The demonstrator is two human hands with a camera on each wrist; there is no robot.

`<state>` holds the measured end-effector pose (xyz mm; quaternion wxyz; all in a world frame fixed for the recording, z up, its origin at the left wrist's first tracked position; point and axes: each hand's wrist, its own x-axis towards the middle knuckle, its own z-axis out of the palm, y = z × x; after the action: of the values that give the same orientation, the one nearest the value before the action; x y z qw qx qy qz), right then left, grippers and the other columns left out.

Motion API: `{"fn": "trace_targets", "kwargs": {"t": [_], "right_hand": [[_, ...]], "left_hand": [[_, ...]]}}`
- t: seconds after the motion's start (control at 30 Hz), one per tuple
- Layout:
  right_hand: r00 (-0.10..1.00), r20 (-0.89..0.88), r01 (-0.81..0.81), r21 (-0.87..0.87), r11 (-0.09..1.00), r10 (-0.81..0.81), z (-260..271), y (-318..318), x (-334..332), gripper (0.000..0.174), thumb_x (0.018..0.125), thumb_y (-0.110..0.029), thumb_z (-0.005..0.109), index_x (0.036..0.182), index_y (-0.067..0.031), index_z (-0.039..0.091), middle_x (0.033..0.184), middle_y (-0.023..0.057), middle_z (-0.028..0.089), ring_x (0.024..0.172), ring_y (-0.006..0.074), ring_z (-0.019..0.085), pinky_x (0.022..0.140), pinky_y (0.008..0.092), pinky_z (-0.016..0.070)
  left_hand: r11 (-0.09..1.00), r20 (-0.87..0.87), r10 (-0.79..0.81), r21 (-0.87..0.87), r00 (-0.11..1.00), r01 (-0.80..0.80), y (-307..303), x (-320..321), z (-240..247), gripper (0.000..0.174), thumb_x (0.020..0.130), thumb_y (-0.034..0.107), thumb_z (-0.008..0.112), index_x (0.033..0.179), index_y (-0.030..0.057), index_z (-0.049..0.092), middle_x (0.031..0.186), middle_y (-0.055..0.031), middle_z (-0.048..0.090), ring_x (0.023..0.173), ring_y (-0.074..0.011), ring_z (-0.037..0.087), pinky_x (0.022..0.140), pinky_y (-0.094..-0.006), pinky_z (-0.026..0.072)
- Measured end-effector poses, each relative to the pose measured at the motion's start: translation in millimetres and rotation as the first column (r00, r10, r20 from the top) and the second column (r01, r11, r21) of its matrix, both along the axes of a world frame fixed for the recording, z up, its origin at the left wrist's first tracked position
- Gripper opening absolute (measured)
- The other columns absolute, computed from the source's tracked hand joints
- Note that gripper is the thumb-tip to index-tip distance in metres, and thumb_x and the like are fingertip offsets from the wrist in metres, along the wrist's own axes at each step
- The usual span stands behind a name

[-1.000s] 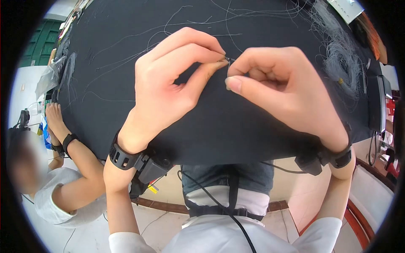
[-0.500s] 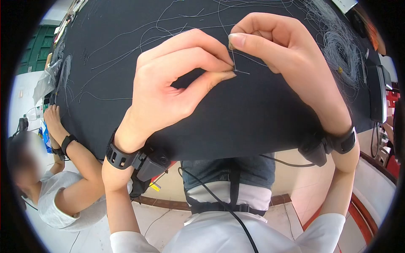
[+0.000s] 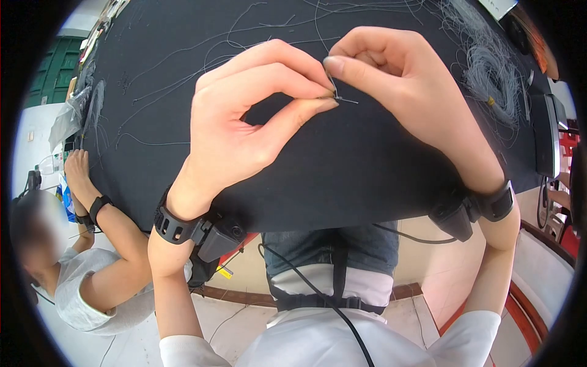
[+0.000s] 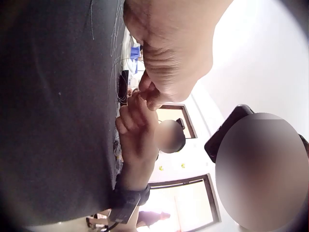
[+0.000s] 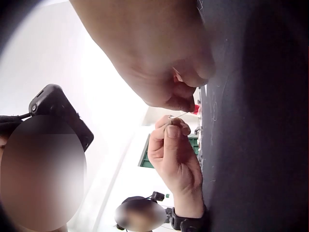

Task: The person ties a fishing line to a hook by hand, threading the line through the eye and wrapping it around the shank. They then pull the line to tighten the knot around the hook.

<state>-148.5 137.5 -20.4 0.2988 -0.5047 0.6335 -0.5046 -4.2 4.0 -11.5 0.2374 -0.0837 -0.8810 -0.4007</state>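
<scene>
Right hand now sits nearer left hand, both pinching light, probably slippery cord, best gripped near its end.

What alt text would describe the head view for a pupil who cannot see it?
A left hand and a right hand pinch fine gray strands above a black table. More loose strands lie on it, with a tangled bundle at the right; another person is at the left.
</scene>
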Motion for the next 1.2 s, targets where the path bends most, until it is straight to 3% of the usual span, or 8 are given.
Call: {"fn": "trace_targets", "kwargs": {"t": [0.17,0.27,0.3,0.67,0.83,0.93,1.07,1.2], "right_hand": [[0.993,-0.008,0.122,0.094,0.988,-0.122,22.6,5.2,-3.2,0.017,0.085,-0.016,0.056,0.085,0.0009,0.057,0.066,-0.0038,0.049,0.063,0.0011,0.044,0.057,0.0164,0.0346],[0.998,-0.047,0.037,-0.166,0.985,-0.046,-0.7,-4.7,-4.5,0.019,0.082,-0.016,0.057,0.08,0.0024,0.061,0.054,0.0004,0.046,0.049,0.0065,0.039,0.046,0.0217,0.031],[0.993,-0.115,0.015,-0.059,0.998,-0.022,-0.7,-3.9,-8.7,0.021,0.083,-0.018,0.057,0.084,0.0025,0.061,0.06,0.0019,0.051,0.053,0.0071,0.044,0.049,0.0221,0.0347],[0.939,-0.187,0.261,-0.152,0.953,-0.288,-3.9,-14.7,-21.4,0.019,0.083,-0.016,0.056,0.081,0.0031,0.057,0.058,0.0044,0.051,0.054,0.007,0.043,0.051,0.0238,0.0351],[0.996,0.015,0.087,-0.204,0.975,-0.085,6.2,-13.0,-14.7,0.018,0.086,-0.017,0.055,0.083,0.0014,0.056,0.062,-0.0055,0.047,0.055,0.0016,0.036,0.048,0.0188,0.0284],[0.993,0.026,-0.115,0.011,0.993,0.115,8.7,-12.0,-16.9,0.018,0.086,-0.017,0.055,0.083,0.0012,0.057,0.062,-0.0064,0.046,0.055,0.0018,0.036,0.049,0.0188,0.0285],[0.986,0.087,0.139,0.075,0.987,-0.146,3.8,-13.5,-29.5,0.017,0.085,-0.018,0.056,0.083,-0.0014,0.058,0.059,-0.0068,0.043,0.052,0.0014,0.035,0.046,0.0188,0.0268],[0.87,0.431,0.26,0.014,0.966,-0.24,0.5,-11.4,-45.1,0.016,0.087,-0.018,0.054,0.089,-0.0029,0.056,0.056,-0.0085,0.035,0.044,0.0016,0.028,0.041,0.019,0.0245]], "left_hand": [[0.974,0.052,0.174,0.141,0.983,-0.18,-7.9,-2.7,-7.7,0.008,0.076,-0.005,0.061,0.083,-0.0025,0.062,0.09,-0.009,0.06,0.077,-0.0127,0.058,0.072,-0.022,0.0466],[0.893,0.132,0.291,0.319,0.948,-0.318,-9.4,-1.5,-4.2,0.008,0.081,0.004,0.06,0.087,-0.0007,0.063,0.091,-0.0062,0.061,0.078,-0.0109,0.058,0.073,-0.0214,0.0462],[0.877,0.138,0.296,0.353,0.945,-0.326,-10.0,-1.8,-4.3,0.009,0.081,0.005,0.06,0.087,-0.0003,0.064,0.091,-0.0061,0.061,0.078,-0.0109,0.058,0.073,-0.0215,0.0462],[0.662,0.378,0.089,0.669,0.922,-0.338,-11.9,-6.6,-10.2,0.013,0.082,0.011,0.061,0.089,0.0012,0.063,0.074,-0.0034,0.06,0.062,-0.0051,0.053,0.049,-0.0173,0.0416],[0.663,0.485,0.195,0.576,0.853,-0.479,-15.8,-5.0,-4.4,0.011,0.082,0.012,0.061,0.087,0.002,0.063,0.062,0.0014,0.054,0.052,-0.0022,0.044,0.044,-0.0155,0.0338],[0.576,0.416,0.235,0.669,0.879,-0.47,-20.3,-3.7,-7.2,0.011,0.083,0.011,0.06,0.087,0.0012,0.063,0.061,0.0018,0.052,0.051,-0.0026,0.041,0.045,-0.0158,0.0322],[0.534,0.326,0.152,0.767,0.933,-0.355,-23.9,-4.6,-12.4,0.011,0.083,0.01,0.06,0.087,0.0003,0.063,0.062,0.0016,0.052,0.053,-0.0034,0.04,0.049,-0.0167,0.0327],[0.544,0.329,0.066,0.779,0.942,-0.311,-25.6,-4.3,-15.0,0.011,0.081,0.009,0.061,0.087,-0.0007,0.064,0.066,0.0009,0.054,0.055,-0.0041,0.043,0.051,-0.0177,0.0346]]}}
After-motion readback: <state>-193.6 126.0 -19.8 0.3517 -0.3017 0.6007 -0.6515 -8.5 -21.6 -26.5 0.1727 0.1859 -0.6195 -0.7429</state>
